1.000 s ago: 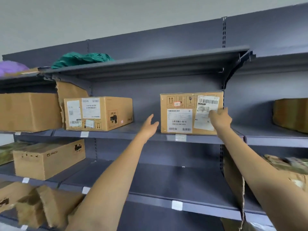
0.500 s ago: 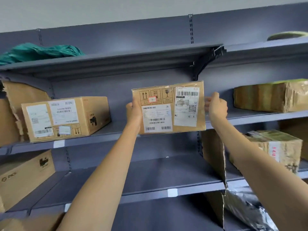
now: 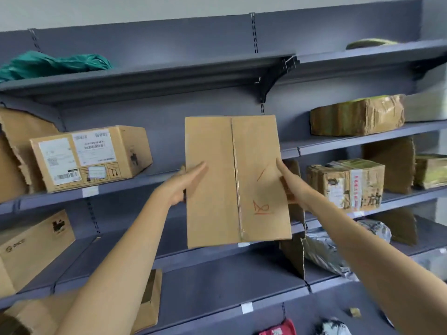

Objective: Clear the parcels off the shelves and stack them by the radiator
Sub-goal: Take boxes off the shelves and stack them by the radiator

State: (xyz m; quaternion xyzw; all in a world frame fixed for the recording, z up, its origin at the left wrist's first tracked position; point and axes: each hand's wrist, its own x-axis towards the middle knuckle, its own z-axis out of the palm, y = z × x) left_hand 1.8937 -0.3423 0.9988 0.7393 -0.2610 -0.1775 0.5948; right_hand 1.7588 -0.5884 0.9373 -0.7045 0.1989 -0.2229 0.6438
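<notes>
A brown cardboard box (image 3: 217, 189) is held in the air in front of the grey shelving (image 3: 217, 259), clear of the middle shelf. Its plain face with a central tape seam and red pen marks is turned towards me. My left hand (image 3: 183, 184) grips the box's left edge, thumb flat on the front and fingers behind. My right hand (image 3: 289, 187) grips the right edge the same way, its fingers mostly hidden behind the box.
A labelled box (image 3: 89, 157) sits on the middle shelf at left. Taped parcels (image 3: 355, 116) (image 3: 346, 183) fill the right bay, above a grey plastic mailer (image 3: 326, 252). A green bag (image 3: 53, 65) lies on the top shelf. More boxes (image 3: 31, 247) sit at lower left.
Both hands took the box by its sides and lifted it off the middle shelf. It has come nearer and tipped, so the seam face shows instead of the labelled face.
</notes>
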